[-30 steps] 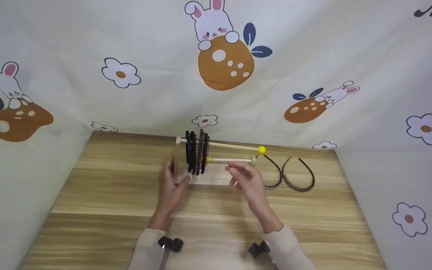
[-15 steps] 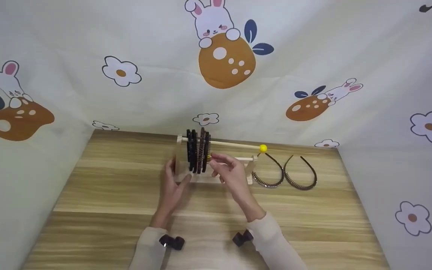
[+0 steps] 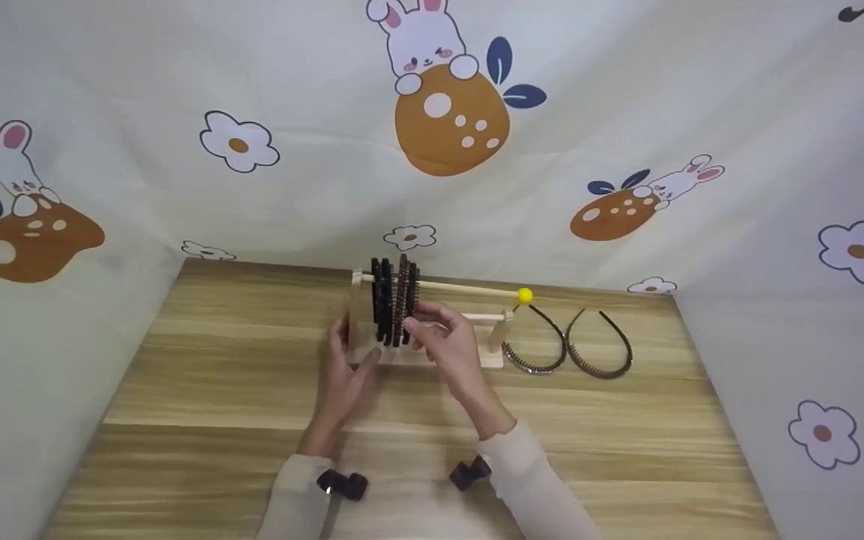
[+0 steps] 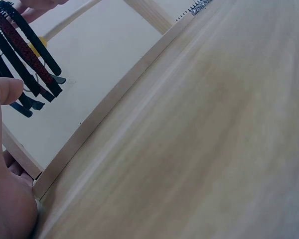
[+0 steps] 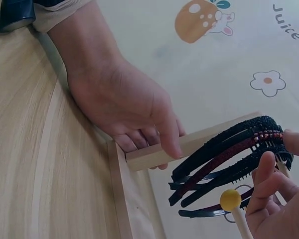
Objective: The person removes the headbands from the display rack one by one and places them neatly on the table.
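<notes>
A wooden rack (image 3: 492, 359) has upright ends and pale rods. Several dark headbands (image 3: 384, 300) hang close together near its left end, one of them a dark red beaded headband (image 5: 215, 166). My left hand (image 3: 345, 382) grips the rack's left upright (image 5: 164, 153), thumb on the inner side and fingers on the outer. My right hand (image 3: 447, 349) is at the right side of the bunch and pinches headbands at their toothed part, thumb in front. Exactly how many it pinches I cannot tell. The lower rod's left part is hidden behind this hand.
Two more headbands, one with sparkly trim (image 3: 535, 370) and one dark brown headband (image 3: 601, 373), lie on the wood-grain table (image 3: 252, 420) right of the rack. A yellow ball (image 3: 525, 295) tips the upper rod. A printed curtain (image 3: 312, 195) rises close behind.
My right hand has moved left along the lower rod to the hanging headbands and now pinches there. My left hand has stayed on the rack's upright.
</notes>
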Tool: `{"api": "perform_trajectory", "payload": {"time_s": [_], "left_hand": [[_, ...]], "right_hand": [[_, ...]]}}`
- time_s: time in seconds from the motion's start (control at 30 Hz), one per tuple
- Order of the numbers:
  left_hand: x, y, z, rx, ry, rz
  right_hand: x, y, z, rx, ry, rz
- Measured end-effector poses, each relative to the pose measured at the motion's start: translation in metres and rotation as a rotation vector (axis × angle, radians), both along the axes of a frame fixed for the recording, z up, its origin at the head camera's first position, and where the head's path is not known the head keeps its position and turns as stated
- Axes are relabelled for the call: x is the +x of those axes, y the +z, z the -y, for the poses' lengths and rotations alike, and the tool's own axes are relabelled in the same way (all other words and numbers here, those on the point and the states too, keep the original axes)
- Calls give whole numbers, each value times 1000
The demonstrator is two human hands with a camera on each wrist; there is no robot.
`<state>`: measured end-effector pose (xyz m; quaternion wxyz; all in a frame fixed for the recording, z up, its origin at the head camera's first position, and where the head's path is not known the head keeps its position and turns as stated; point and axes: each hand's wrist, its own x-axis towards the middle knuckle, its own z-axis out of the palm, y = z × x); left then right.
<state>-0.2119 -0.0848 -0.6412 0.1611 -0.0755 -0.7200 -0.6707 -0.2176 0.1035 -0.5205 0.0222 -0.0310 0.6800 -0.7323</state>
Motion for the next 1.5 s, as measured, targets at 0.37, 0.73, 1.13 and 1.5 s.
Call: {"api": "perform_trajectory", "payload": {"time_s": [0.37,0.73,1.13,1.5], "left_hand": [[4,1,0,-17,-2,48],[3,-1,0,-44,21,7],[5,0,1,-16,3,42],[4,2,0,-46,5,62]], "right_hand": [[-2,-1,-3,10,-5,-11],[-6,-2,-9,19,24,-11],[-4,2,-9,-10,-2,-99],[-3,6,-20,-17,-43,-120]]}}
